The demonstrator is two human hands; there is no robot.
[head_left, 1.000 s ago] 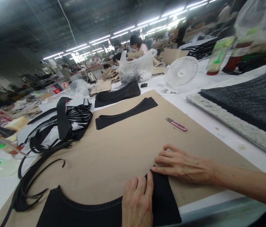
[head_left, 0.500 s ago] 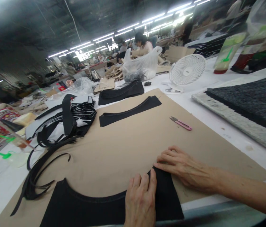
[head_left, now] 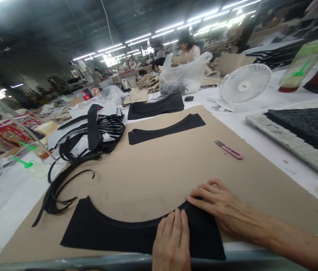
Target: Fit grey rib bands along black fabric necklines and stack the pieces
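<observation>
Evidently, the narrow black strips (head_left: 55,192) had been set to the left so that the hands were not crowded by them. Beside them, near the tabletop's front edge, the black panel (head_left: 113,237) was laid flat, its hollow curve turned away from the body, presumably so that the curve could be reached by both hands. A smaller curved piece (head_left: 167,130) was placed farther off. The panel was pressed down by the left hand (head_left: 172,241), its fingers straight and together — seemingly for steadying, not gripping. At the curve's right end the edge was touched by the bent fingers of the right hand (head_left: 221,209); whether anything was pinched could not be told. Pink-handled snips (head_left: 229,150) were left beyond, apparently for easy reach.

Everything named was supported by a brown sheet (head_left: 136,184), spread over a white tabletop (head_left: 14,210). Behind it, a plastic bag (head_left: 185,73), a white fan (head_left: 245,83) and, rightmost, dark grey cloth (head_left: 308,124) were seen — all lit by tube lights (head_left: 139,37).
</observation>
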